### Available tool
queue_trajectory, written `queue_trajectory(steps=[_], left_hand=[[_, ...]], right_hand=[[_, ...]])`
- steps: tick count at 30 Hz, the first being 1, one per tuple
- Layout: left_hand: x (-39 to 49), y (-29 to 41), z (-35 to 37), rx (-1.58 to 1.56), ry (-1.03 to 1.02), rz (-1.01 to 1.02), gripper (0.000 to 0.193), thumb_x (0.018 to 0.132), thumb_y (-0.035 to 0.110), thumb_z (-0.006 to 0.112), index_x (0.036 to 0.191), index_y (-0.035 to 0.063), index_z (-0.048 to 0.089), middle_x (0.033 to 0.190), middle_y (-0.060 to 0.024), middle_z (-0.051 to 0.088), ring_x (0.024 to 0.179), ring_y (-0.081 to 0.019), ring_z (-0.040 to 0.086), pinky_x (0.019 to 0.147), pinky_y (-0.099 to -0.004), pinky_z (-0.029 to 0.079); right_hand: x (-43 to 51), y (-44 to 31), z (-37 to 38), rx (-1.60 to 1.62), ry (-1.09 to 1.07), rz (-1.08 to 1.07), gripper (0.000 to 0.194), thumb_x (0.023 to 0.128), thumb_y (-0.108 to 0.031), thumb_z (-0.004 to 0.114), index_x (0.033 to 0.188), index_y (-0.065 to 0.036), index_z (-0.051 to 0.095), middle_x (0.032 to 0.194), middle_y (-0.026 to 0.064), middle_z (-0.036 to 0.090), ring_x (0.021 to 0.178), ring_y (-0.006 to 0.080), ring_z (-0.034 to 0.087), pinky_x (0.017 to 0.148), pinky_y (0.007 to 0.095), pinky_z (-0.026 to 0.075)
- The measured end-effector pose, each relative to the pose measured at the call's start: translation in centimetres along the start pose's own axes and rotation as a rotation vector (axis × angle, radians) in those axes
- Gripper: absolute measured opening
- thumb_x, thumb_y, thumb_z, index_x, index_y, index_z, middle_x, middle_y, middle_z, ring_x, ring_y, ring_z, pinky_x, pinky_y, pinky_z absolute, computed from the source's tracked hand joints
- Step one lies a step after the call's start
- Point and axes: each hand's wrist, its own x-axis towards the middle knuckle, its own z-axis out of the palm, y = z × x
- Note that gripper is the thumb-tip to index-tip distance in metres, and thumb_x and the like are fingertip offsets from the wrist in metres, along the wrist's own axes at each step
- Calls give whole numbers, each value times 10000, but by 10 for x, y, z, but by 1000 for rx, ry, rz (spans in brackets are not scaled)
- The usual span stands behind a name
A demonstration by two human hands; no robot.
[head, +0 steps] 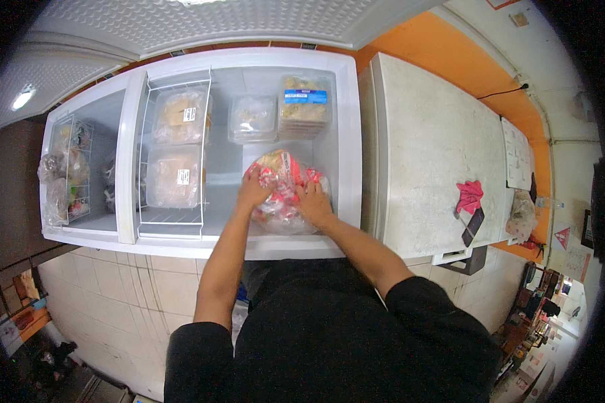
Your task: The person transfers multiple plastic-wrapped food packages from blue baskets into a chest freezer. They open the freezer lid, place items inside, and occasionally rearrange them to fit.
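Both my arms reach down into an open white chest freezer (350,166). A bulging clear plastic bag (285,214) with red-printed packets inside lies in its right front part. On the bag's left side, my left hand (254,191) grips the plastic. My right hand (315,205) holds the right side, fingers over the red packaging. Behind the bag are a clear lidded container (252,118) and a taller stack of clear containers (305,116) with a blue label. The fingertips are partly lost in the crumpled plastic.
A white wire basket (205,151) holds two plastic-wrapped containers (176,176). A divider (132,166) separates the left compartment, where bagged goods (73,171) sit in another basket. To the right, a closed white freezer lid (433,151) carries a pink cloth (469,196) and a dark phone-like object (473,226).
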Motion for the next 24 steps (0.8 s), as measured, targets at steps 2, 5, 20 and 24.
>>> queue_trajectory(steps=[2, 5, 20, 24], left_hand=[[0, 8, -21, 181, -93, 134, 1003, 726, 653, 686, 1488, 116, 319, 1540, -208, 256, 1385, -473, 272, 1091, -551, 313], [-26, 75, -40, 352, -71, 368, 1005, 693, 650, 718, 1478, 137, 354, 1562, -172, 234, 1401, -471, 233, 1090, -593, 299], [-39, 81, 33, 485, -9, 250, 456, 791, 214, 688, 1234, 270, 594, 1596, -72, 154, 1407, -533, 137, 1009, -763, 274], [-38, 66, 19, 459, -77, 365, 458, 730, 162, 728, 1174, 200, 624, 1551, -90, 256, 1390, -542, 177, 1030, -734, 295]], right_hand=[[-13, 4, 11, -32, -71, 4, 560, 871, -468, 596, 1280, -97, 505, 1274, 182, 459, 1204, 358, 432, 882, 493, 483], [-22, 24, 21, -82, 23, -5, 557, 881, -425, 588, 1321, -97, 488, 1306, 178, 455, 1243, 358, 416, 907, 528, 466], [-40, -6, -46, 318, -260, 101, 1019, 658, -292, 856, 1470, -85, 277, 1382, 299, 357, 1153, 524, 486, 992, 530, 422], [-29, 24, 20, 368, -179, 0, 1036, 615, -207, 877, 1447, -53, 279, 1253, 265, 506, 1118, 482, 531, 918, 520, 467]])
